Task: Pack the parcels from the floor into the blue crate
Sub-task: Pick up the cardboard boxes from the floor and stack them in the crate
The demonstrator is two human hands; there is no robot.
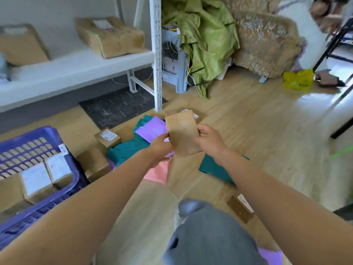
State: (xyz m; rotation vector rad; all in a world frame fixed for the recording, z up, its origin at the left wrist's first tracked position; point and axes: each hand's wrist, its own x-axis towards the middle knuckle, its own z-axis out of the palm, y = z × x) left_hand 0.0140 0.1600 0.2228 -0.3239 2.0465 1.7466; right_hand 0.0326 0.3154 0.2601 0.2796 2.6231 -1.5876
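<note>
Both hands up now: the left hand (pixel 160 146) and right hand (pixel 209 138) pinch a brown paper parcel (pixel 183 133) by its edges, above the floor pile. The blue crate (pixel 41 165) sits to the left, boxes inside.

No text can be read. White shipping labels, print blurred, stand on:
- a small carton (pixel 108 137) on the floor
- two parcels (pixel 36 179) in the blue crate (pixel 44 131)
- a shelf carton (pixel 110 37)

The crate's rim sticker (pixel 63 148) and the dark print on the yellow bag (pixel 298 81) are illegible.
</note>
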